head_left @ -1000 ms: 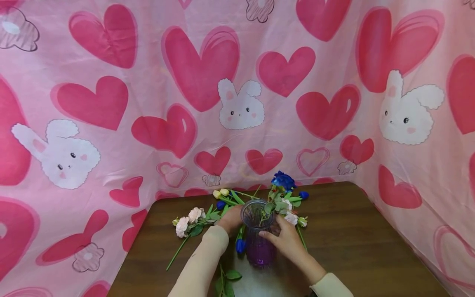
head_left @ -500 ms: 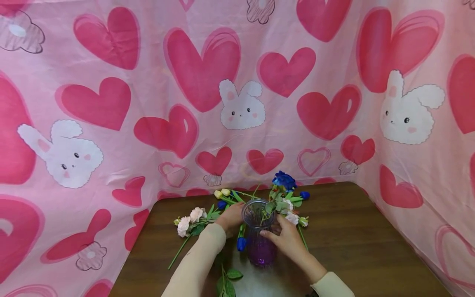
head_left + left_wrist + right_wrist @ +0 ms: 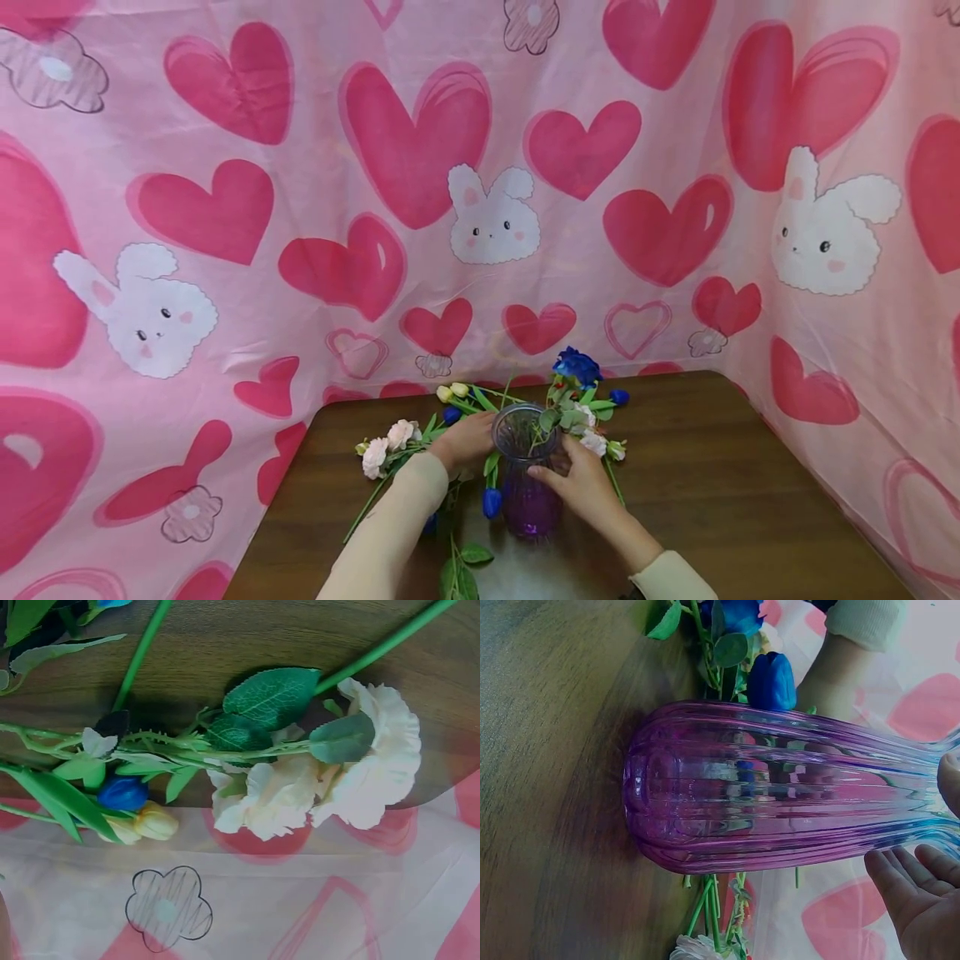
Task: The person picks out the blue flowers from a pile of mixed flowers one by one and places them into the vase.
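Note:
My right hand point(image 3: 588, 483) holds a clear ribbed glass vase point(image 3: 531, 492), purple toward the base, by its neck. In the right wrist view the thumb point(image 3: 950, 784) and fingers point(image 3: 900, 874) lie on opposite sides of the neck. My left hand point(image 3: 467, 443) reaches in beside and behind the vase's left side, among artificial flower stems. Its fingertips are hidden, and I cannot tell whether it grips a stem. A blue tulip point(image 3: 492, 503) hangs between that hand and the vase. Below the left forearm lies a leafy sprig point(image 3: 459, 575).
Pale pink flowers point(image 3: 277, 795) and yellow tulips point(image 3: 452, 391) lie left of the vase. Behind its right side are a large blue flower point(image 3: 577, 367), another blue tulip point(image 3: 618, 397) and pale blossoms point(image 3: 593, 442). A heart-patterned cloth point(image 3: 570, 50) hangs behind the brown table point(image 3: 720, 483).
The left forearm has shifted slightly left, and a bit of blue flower now shows beneath it. My right hand keeps its hold on the vase. The head view has turned slightly left.

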Demonstrator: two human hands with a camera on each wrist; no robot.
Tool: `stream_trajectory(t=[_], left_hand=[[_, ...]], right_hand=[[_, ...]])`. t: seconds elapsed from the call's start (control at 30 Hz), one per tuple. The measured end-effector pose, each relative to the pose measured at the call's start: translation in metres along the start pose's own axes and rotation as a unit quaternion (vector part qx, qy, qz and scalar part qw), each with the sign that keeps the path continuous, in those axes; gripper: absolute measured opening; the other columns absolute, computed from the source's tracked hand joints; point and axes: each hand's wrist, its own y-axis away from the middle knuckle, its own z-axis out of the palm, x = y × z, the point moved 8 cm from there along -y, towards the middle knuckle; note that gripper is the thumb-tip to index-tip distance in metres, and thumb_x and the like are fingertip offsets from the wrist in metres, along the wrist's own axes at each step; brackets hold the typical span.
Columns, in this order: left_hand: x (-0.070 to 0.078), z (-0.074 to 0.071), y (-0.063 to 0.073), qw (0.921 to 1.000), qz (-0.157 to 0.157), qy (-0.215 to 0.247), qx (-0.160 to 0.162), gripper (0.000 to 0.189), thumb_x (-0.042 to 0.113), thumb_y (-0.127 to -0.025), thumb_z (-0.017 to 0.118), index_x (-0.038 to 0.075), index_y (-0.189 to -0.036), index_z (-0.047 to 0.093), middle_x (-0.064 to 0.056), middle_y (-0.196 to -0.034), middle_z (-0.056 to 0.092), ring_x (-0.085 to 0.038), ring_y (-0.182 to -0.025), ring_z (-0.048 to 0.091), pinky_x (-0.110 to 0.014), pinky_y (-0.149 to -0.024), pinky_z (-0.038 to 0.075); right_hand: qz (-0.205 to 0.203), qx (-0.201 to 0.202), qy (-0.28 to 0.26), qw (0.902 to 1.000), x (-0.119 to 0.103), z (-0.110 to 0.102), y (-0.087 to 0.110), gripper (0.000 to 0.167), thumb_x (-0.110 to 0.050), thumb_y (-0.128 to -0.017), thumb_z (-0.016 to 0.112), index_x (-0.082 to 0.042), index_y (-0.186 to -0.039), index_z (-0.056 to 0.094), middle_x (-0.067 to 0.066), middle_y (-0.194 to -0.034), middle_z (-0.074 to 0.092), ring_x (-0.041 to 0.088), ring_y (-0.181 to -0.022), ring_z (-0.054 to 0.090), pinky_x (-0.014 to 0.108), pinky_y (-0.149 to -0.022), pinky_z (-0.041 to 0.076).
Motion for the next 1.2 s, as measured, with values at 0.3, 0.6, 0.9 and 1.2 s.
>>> stream_trajectory(t=[0.3, 0.6, 0.9, 1.2], left_hand=[[0.006, -0.015, 0.011, 0.9928, 0.049, -0.09, 0.063, 0.037, 0.027, -0.089, 0.072, 0.02, -0.125, 0.062, 0.003, -0.12, 0.063, -0.016, -0.114, 0.055, -0.031, -0.103, 0.04], [0.004, -0.032, 0.027, 0.9907, 0.036, -0.087, 0.098, 0.022, 0.016, -0.087, 0.073, 0.018, -0.107, 0.065, 0.005, -0.105, 0.063, -0.011, -0.1, 0.058, -0.022, -0.088, 0.048], [-0.011, -0.053, 0.046, 0.9932, -0.012, -0.038, 0.11, 0.032, -0.001, -0.084, 0.071, 0.008, -0.114, 0.065, -0.005, -0.116, 0.062, -0.016, -0.111, 0.057, -0.022, -0.093, 0.046], [-0.026, -0.079, 0.07, 0.978, -0.035, -0.046, 0.201, 0.036, -0.006, -0.079, 0.072, 0.0, -0.113, 0.065, -0.012, -0.115, 0.064, -0.023, -0.11, 0.061, -0.03, -0.094, 0.048]], right_hand=[[0.004, 0.003, -0.003, 1.0, 0.002, 0.0, 0.001, 0.054, -0.013, -0.077, 0.083, 0.001, -0.123, 0.06, 0.018, -0.107, 0.068, 0.03, -0.096, 0.068, 0.035, -0.079, 0.056], [0.001, 0.004, 0.003, 1.0, 0.001, 0.0, 0.002, 0.053, -0.014, -0.077, 0.083, -0.001, -0.122, 0.06, 0.016, -0.105, 0.069, 0.028, -0.094, 0.068, 0.034, -0.078, 0.056], [-0.006, 0.004, 0.02, 0.9998, 0.0, -0.001, 0.002, 0.051, -0.015, -0.075, 0.084, -0.003, -0.12, 0.061, 0.013, -0.103, 0.07, 0.027, -0.092, 0.069, 0.035, -0.078, 0.056], [-0.01, -0.001, 0.017, 0.9998, -0.001, -0.001, -0.001, 0.054, -0.016, -0.076, 0.084, -0.002, -0.123, 0.06, 0.014, -0.107, 0.069, 0.026, -0.093, 0.069, 0.034, -0.078, 0.056]])
